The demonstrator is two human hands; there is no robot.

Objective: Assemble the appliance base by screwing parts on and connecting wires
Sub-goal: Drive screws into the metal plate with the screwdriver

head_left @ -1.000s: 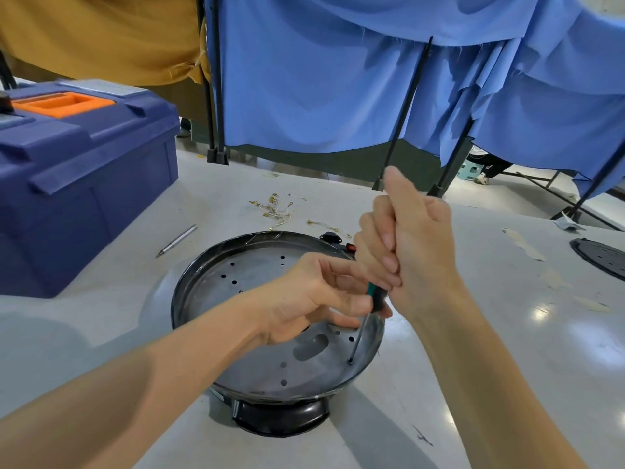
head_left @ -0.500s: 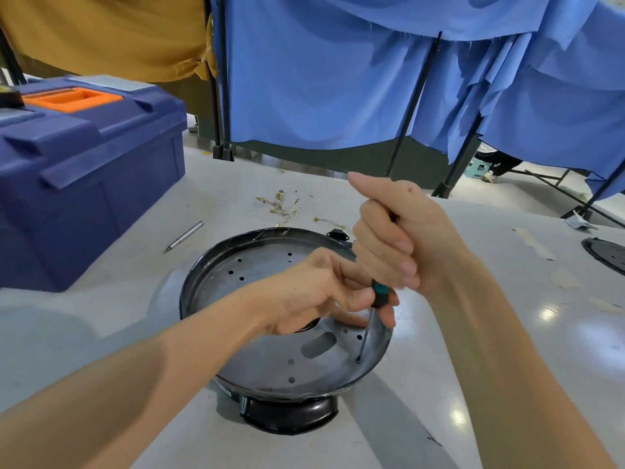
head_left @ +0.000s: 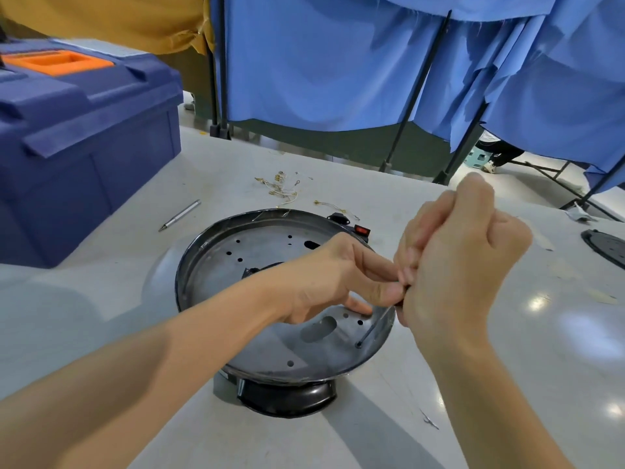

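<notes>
Over base plate (head_left: 236,269), right hand (head_left: 463,265) gripping screwdriver (head_left: 370,330), left hand (head_left: 324,275) pinching it

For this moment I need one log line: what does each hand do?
step: screwing | right hand: grips screwdriver | left hand: pinches screwdriver below the handle | tip: on appliance base plate near its right rim

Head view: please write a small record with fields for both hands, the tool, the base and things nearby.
appliance base: round, perforated metal plate facing up
screwdriver: tilted, tip at a hole near the right rim
right hand: grip closed round the handle, which is hidden
left hand: thumb and finger seem to pinch the shaft top
red switch: at the far rim
toolbox: blue, far left
loose wires: beyond the base
</notes>
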